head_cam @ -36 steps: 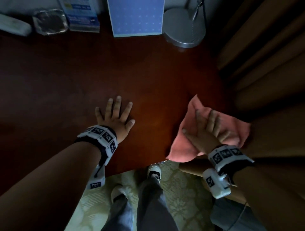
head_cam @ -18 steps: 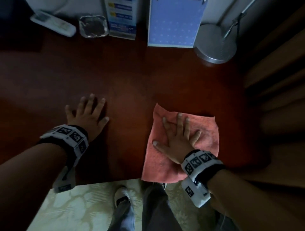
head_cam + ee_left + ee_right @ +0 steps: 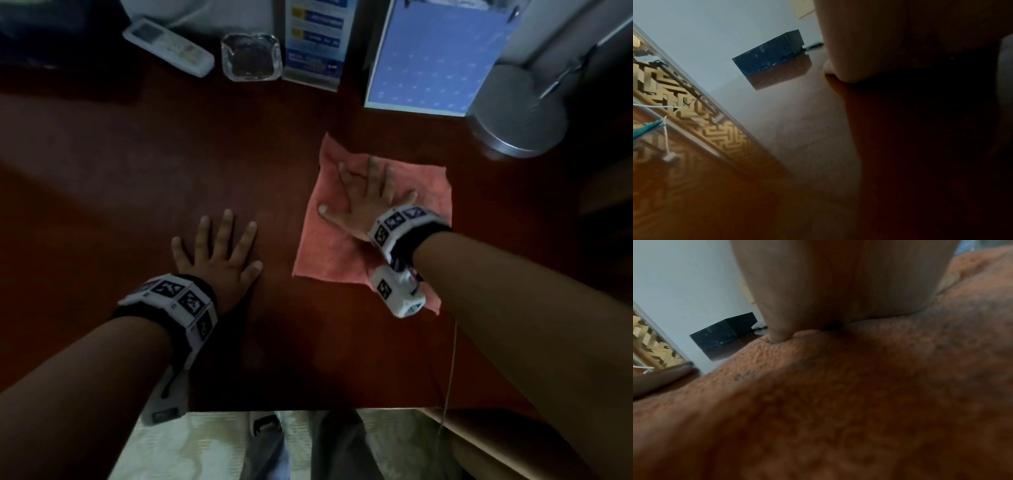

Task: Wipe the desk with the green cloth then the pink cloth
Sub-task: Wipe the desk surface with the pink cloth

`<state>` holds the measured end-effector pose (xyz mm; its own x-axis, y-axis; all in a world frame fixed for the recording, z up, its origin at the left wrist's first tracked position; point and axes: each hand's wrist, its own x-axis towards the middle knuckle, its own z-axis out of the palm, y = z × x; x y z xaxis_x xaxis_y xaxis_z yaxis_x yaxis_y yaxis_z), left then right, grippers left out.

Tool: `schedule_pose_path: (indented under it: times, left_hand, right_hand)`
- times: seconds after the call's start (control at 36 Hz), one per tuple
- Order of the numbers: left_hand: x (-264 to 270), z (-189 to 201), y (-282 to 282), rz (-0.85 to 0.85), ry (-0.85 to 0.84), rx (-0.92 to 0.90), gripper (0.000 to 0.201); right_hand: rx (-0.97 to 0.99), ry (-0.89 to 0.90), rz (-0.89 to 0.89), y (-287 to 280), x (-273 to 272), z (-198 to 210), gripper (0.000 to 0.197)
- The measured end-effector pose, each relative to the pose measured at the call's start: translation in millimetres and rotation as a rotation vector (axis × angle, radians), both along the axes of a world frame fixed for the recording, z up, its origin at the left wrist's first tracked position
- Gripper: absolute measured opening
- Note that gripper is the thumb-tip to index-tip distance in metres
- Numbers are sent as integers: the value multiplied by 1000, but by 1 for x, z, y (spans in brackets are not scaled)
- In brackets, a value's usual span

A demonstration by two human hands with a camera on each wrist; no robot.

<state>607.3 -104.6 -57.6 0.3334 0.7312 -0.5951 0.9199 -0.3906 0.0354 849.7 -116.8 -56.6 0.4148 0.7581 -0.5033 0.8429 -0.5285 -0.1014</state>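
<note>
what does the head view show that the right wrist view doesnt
Only the head view shows the left hand flat on the desk, plus the remote, glass ashtray and lamp base at the back. Only the right wrist view shows a dark box by the wall. Both show the right hand pressing flat on the pink cloth.

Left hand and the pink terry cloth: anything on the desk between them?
Nothing: in the head view only bare dark red-brown wooden desk separates the left hand from the pink terry cloth.
</note>
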Motion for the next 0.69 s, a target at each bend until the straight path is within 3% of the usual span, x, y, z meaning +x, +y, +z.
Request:
schedule_pose_path:
  times: [0.19, 0.47, 0.61, 0.69]
  left_hand:
    - [3, 4, 2, -10, 22, -67, 62]
    - [2, 3, 2, -27, -41, -32, 62]
    - [6, 14, 3, -29, 15, -52, 62]
    - [20, 34, 3, -66, -34, 109, 58]
  right_hand:
    - [-9, -29, -29, 44, 0, 7, 89]
    - [36, 5, 10, 5, -35, 0, 83]
    - [56, 180, 12, -18, -33, 6, 66]
    - [169, 299, 33, -40, -16, 19, 61]
